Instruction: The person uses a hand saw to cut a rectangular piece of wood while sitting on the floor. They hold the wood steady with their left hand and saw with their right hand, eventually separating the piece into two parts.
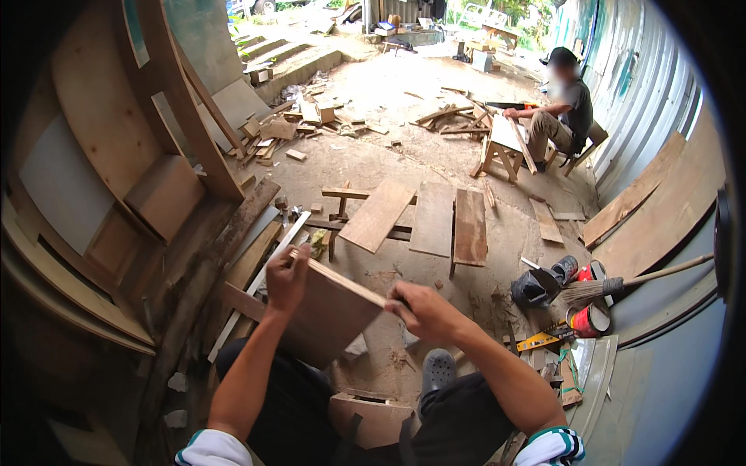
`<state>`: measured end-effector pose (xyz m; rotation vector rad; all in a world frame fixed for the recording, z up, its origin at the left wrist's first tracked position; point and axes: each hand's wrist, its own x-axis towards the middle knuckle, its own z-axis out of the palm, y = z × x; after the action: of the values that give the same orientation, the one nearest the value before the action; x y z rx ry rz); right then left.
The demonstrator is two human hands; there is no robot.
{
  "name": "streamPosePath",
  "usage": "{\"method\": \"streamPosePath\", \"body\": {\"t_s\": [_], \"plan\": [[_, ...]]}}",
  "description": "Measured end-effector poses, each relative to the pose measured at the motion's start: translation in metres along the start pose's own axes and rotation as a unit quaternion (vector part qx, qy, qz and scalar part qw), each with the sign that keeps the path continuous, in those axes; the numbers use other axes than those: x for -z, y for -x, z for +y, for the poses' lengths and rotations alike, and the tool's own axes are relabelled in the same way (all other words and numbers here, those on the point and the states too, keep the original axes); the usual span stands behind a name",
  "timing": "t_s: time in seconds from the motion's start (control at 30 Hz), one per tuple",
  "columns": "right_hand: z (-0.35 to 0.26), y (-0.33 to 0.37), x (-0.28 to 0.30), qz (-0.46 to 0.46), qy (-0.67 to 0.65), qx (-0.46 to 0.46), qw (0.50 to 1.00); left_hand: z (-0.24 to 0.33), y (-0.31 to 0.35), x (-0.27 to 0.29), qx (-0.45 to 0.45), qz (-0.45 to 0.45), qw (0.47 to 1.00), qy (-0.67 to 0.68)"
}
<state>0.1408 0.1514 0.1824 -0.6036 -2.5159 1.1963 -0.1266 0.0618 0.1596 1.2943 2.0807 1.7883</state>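
A brown plywood board (330,311) is tilted over my lap, its pale layered edge turned up. My left hand (287,278) is closed around the board's upper left corner. At the right corner, my right hand (423,309) has its fingers curled against the edge. Whether anything small sits under those fingers is hidden. Beyond the board, three loose wood panels, a left one (378,215), a middle one (432,219) and a right one (470,227), lie side by side across a low wooden rack (346,192).
On the right stand a red can (590,320), a broom (590,290), a black bag (536,287) and a yellow level (539,339). Wood scraps (311,116) litter the floor ahead. A person (566,109) sits at a small bench far right. Large cut panels (101,140) lean at left.
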Motion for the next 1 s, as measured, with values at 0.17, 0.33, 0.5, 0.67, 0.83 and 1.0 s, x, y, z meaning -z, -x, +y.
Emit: {"method": "streamPosePath", "body": {"t_s": [0.17,0.33,0.5,0.67,0.83,1.0], "plan": [[0.041,-0.001,0.008,0.128,0.062,-0.082,0.986,-0.022,-0.007,-0.017,0.022,0.021,0.999,0.023],[0.042,0.005,0.006,-0.004,0.068,-0.179,0.982,-0.067,-0.007,-0.051,0.135,0.019,0.988,0.072],[0.048,0.017,-0.001,-0.014,0.04,-0.23,0.972,-0.059,-0.007,-0.12,0.379,-0.021,0.908,0.18],[0.08,0.008,0.008,0.092,0.034,-0.273,0.957,-0.116,-0.008,-0.191,0.423,-0.033,0.882,0.208],[0.074,0.012,0.022,0.149,0.196,-0.293,0.924,-0.165,-0.007,-0.225,0.35,-0.103,0.93,0.043],[0.095,0.039,0.052,0.189,0.24,-0.277,0.911,-0.226,-0.047,-0.203,0.083,-0.164,0.938,-0.293]]}}
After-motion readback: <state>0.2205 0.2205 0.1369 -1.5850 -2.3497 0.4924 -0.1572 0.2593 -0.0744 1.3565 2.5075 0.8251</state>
